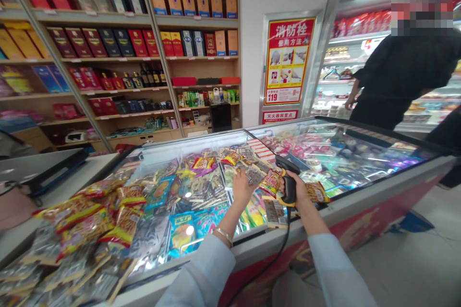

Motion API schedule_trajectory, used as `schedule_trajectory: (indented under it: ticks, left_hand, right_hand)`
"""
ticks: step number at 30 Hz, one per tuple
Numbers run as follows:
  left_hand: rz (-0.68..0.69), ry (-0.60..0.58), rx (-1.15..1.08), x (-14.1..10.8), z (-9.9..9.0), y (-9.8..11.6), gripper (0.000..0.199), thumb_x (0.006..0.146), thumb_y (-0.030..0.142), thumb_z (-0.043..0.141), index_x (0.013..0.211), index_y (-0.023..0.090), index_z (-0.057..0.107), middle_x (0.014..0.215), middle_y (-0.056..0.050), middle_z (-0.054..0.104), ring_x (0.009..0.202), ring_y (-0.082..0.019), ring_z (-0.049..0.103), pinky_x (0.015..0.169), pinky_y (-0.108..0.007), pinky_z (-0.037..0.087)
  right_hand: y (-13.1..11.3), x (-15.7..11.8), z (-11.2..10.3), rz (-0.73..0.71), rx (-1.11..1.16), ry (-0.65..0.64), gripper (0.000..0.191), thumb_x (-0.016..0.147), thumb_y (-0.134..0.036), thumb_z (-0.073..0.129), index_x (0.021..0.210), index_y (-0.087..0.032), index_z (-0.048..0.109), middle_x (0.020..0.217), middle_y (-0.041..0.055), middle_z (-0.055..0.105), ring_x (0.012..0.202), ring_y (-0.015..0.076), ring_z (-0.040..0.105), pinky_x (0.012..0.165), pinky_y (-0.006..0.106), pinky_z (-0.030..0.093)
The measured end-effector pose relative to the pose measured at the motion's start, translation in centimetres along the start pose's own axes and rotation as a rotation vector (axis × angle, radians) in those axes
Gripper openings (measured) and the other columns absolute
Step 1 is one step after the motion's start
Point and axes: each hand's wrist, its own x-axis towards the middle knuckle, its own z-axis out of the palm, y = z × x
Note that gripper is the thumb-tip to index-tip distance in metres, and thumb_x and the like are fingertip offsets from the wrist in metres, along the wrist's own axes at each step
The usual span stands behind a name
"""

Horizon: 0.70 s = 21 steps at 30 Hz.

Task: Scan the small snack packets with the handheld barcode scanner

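My right hand (299,191) is wrapped around a black and yellow barcode scanner (289,187), whose head leans to the left and whose cable hangs down past the freezer edge. Beside the scanner is a red and yellow snack packet (271,183); whether my fingers touch it is unclear. My left hand (243,186) is closed at the edge of a grey snack packet (255,174), above the glass lid. Another red and yellow snack bag (316,192) lies partly behind my right wrist. More such packets rest on the glass beyond my left hand.
A glass-topped chest freezer (342,208) stretches across the front. Snack bags (88,223) and grey packets (79,268) are heaped at the left. A counter (75,180) adjoins it. Shelves of boxes (154,19) stand behind. A person in black (406,67) is by the lit cooler.
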Motion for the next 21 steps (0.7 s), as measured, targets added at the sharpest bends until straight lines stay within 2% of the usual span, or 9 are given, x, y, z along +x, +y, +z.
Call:
schedule_trajectory:
  ticks: [3, 7, 12, 15, 21]
  left_hand:
    - [0.007, 0.01, -0.002, -0.2, -0.5, 0.1, 0.064, 0.06, 0.025, 0.078, 0.118, 0.018, 0.053, 0.121, -0.017, 0.056, 0.116, -0.034, 0.053, 0.098, -0.044, 0.039]
    - [-0.017, -0.018, -0.054, -0.6, -1.2, 0.6, 0.053, 0.065, 0.02, 0.074, 0.114, 0.02, 0.055, 0.114, -0.013, 0.063, 0.105, -0.03, 0.06, 0.089, -0.039, 0.045]
    - [-0.168, -0.089, -0.012, -0.8, -2.9, 1.8, 0.05, 0.068, 0.023, 0.074, 0.115, 0.02, 0.057, 0.107, -0.009, 0.069, 0.102, -0.025, 0.063, 0.085, -0.033, 0.045]
    - [-0.208, -0.09, 0.0, -0.8, -5.0, 2.0, 0.049, 0.068, 0.026, 0.075, 0.114, 0.02, 0.058, 0.107, -0.008, 0.07, 0.102, -0.023, 0.063, 0.084, -0.029, 0.044]
    - [-0.25, 0.042, -0.05, -1.2, -11.2, 0.4, 0.049, 0.066, 0.022, 0.075, 0.112, 0.018, 0.06, 0.106, -0.008, 0.07, 0.099, -0.023, 0.064, 0.082, -0.029, 0.045]
  right_hand:
    - [0.0, 0.1, -0.1, -0.01, -0.007, 0.009, 0.025, 0.066, -0.039, 0.069, 0.063, -0.019, 0.055, 0.05, -0.0017, 0.056, 0.038, 0.0094, 0.049, 0.035, 0.019, 0.039]
    - [0.1, 0.0, 0.0, 0.023, -0.054, 0.002, 0.025, 0.069, -0.041, 0.067, 0.065, -0.019, 0.057, 0.047, -0.0004, 0.056, 0.038, 0.0122, 0.051, 0.035, 0.021, 0.039]
    - [0.1, -0.2, 0.6, 0.043, -0.104, -0.028, 0.025, 0.071, -0.042, 0.065, 0.069, -0.018, 0.059, 0.044, 0.0003, 0.055, 0.037, 0.0129, 0.051, 0.034, 0.022, 0.039]
    - [-0.1, -0.5, 1.4, 0.063, -0.099, -0.034, 0.025, 0.072, -0.042, 0.064, 0.067, -0.018, 0.058, 0.043, -0.0002, 0.055, 0.034, 0.0112, 0.048, 0.033, 0.021, 0.039]
    - [0.0, -2.0, 4.0, 0.03, -0.121, -0.117, 0.026, 0.072, -0.04, 0.064, 0.063, -0.018, 0.054, 0.044, -0.0008, 0.054, 0.033, 0.01, 0.046, 0.032, 0.021, 0.039]
